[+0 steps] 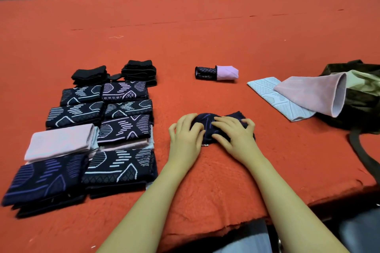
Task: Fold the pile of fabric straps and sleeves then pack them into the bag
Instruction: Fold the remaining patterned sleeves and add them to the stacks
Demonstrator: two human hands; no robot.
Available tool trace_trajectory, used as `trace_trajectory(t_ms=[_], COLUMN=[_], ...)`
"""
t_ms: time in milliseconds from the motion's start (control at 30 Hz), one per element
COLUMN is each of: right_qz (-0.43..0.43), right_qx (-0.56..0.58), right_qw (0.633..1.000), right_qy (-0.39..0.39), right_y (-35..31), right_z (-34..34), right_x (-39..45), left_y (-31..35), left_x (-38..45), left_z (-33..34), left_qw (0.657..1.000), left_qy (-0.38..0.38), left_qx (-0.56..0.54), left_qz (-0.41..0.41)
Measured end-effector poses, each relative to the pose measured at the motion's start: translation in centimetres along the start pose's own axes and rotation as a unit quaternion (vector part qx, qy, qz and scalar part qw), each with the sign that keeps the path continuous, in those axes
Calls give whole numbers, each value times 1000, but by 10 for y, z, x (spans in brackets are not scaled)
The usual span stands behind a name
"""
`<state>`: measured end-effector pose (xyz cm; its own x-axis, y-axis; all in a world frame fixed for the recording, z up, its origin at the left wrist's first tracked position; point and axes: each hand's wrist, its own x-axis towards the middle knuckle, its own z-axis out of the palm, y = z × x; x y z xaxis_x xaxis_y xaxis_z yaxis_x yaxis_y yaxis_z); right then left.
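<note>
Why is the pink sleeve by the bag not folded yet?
It is unfolded: the pink sleeve lies spread out, its open end gaping, resting on the bag. Why, the picture cannot tell.

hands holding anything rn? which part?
Both hands, left hand and right hand, press on the dark patterned sleeve on the table, fingers curled over its middle; no lifting grip visible.
</note>
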<state>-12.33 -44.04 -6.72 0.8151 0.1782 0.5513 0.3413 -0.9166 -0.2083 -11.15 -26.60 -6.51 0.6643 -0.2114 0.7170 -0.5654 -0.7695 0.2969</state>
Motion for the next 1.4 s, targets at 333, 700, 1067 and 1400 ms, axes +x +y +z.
trace_trajectory(t_ms=[333, 700, 1067, 1400], right_qz=[120, 49, 174, 143], right_qx=[23, -96, -72, -79], right_qw=[988, 967, 981, 971], right_qy=[100, 231, 49, -176], right_y=[2, -10, -12, -12], right_z=[2, -29, -34, -13], right_x=[11, 36, 4, 36], left_y=[2, 14, 14, 7], left_x=[-6, 27, 19, 51], left_z=[1, -34, -36, -19], left_qw=[996, 985, 973, 944], left_qy=[55, 66, -138, -288], left_qx=[-21, -150, 38, 16], left_qz=[63, -57, -183, -161])
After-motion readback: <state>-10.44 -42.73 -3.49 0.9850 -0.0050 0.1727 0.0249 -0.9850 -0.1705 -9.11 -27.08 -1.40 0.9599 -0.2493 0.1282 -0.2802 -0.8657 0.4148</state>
